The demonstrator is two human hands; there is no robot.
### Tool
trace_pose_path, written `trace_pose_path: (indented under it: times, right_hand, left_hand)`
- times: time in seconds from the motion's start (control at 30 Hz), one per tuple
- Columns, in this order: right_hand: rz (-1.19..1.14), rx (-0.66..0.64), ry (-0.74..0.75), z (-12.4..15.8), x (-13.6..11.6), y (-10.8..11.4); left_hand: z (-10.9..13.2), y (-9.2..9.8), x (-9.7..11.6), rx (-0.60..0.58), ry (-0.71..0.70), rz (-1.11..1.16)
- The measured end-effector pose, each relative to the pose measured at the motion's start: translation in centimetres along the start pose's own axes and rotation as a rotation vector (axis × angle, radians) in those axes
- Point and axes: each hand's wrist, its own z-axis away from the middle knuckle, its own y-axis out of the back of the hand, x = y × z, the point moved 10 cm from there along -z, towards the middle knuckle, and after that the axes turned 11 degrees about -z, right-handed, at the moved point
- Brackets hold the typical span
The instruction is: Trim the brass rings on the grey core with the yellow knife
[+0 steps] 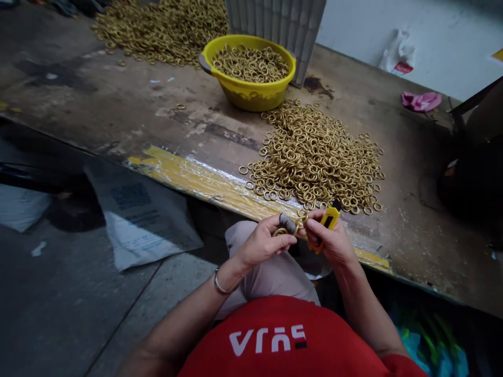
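My left hand (261, 243) is closed on several gold-coloured rings (280, 232), near the table's front edge. A grey wrapping (287, 223), perhaps tape or cloth, covers one of its fingers. In my right hand (330, 238) is a yellow utility knife (329, 219) with a black tip, slanting up and away. The same hand also pinches a gold ring (301, 222) between thumb and finger, close to the left fingertips. Just beyond both hands lies a loose pile of gold rings (314, 152) on the worn table (149, 115).
A yellow basin (251, 94) full of rings stands behind the pile. Another heap of rings (165, 31) lies at the back left, beside a grey ribbed panel (275, 26). A pink cloth (421, 101) is at the right. Below the table is a white sack (145, 225).
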Motion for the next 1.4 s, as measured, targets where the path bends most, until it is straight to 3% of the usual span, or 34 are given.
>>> trace_pose_path:
  times: [0.17,0.37,0.6,0.8,0.9,1.03,1.13,1.27,1.4]
  right_hand:
    - [0.236,0.043,0.204,0.7,-2.5,0.2]
    - [0.39,-0.025,0.306,0.8,-3.2,-0.8]
    - [0.432,-0.031,0.376,1.1,-3.6,-1.9]
    - [0.362,-0.009,0.21,1.0,-1.3,-0.9]
    - [0.348,0.035,0.196,0.8,-1.3,-0.6]
    - [0.661,0.099,0.425,1.6,-4.0,-1.2]
    - [0.976,0.004,0.574,2.6,-4.5,-3.0]
    - [1.31,-0.052,0.558,3.0,-3.1,-3.9]
    - [1.424,-0.017,0.524,2.6,-2.6,-3.9]
  left_hand:
    - [0.0,0.2,-0.5,-0.005,0.01,-0.012]
    - [0.3,3.1,0.2,0.257,-0.014,-0.081]
    - [0.5,1.2,0.7,0.124,0.048,-0.134]
    - [0.6,0.6,0.7,0.089,0.031,-0.072]
    - [0.7,0.7,0.6,0.11,0.043,-0.078]
    - [0.8,0.9,0.3,0.128,0.064,-0.053]
    - [0.8,1.3,0.2,0.165,0.055,-0.084]
    - [0.7,1.8,0.1,0.212,0.026,-0.137]
    - [0.7,1.9,0.4,0.232,-0.002,-0.194]
